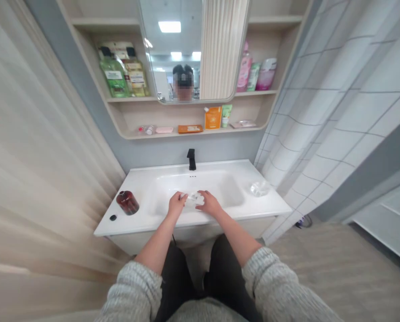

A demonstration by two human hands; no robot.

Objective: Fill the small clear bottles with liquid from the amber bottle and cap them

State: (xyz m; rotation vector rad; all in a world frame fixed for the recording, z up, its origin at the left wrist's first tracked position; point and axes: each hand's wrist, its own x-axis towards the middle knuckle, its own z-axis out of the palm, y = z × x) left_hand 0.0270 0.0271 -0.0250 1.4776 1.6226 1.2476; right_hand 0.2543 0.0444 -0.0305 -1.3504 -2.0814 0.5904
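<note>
Over the front of the white sink, my left hand [177,203] and my right hand [209,203] face each other. A small, clear and whitish piece of crumpled-looking plastic [195,198] spans the gap between them. My left thumb and fingers pinch its left end. On its right end, my right fingers are curled around it. Blur hides its exact kind. Off to the left on the counter, a brown bottle [128,202] stands tilted in view with no cap on it. A small black cap [113,218] lies in front of the bottle.
A black faucet [191,159] rises behind the sink basin [235,190]. Clear crumpled plastic [259,188] lies on the right of the counter. Above hangs a mirror cabinet [193,134] holding several bottles and packets. Curtains [35,156] flank the left side.
</note>
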